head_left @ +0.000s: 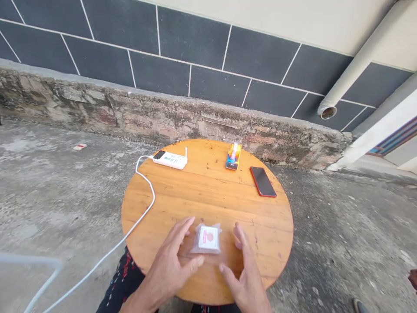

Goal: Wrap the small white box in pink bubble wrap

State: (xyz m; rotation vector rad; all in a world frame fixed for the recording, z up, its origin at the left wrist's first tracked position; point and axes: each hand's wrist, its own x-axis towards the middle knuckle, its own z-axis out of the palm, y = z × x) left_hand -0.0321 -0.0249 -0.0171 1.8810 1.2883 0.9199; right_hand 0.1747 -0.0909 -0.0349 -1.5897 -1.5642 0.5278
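Note:
A small white box [208, 238] with a reddish print, wrapped in clear plastic, lies near the front of the round wooden table [185, 195]. On its left is my left hand [171, 256], thumb and fingers apart, with the thumb just below the wrapper's lower edge. My right hand [243, 269] is to the box's right, fingers curved and spread, with a gap between it and the wrapper. Neither hand holds anything. What is inside the box cannot be seen.
A white device [170, 159] with a white cable [151, 191] sits at the back left. Toward the back right are an orange-and-blue tape dispenser [233, 157] and a red-edged phone [263, 181]. Behind the table runs a stone ledge [156, 121] below a dark tiled wall.

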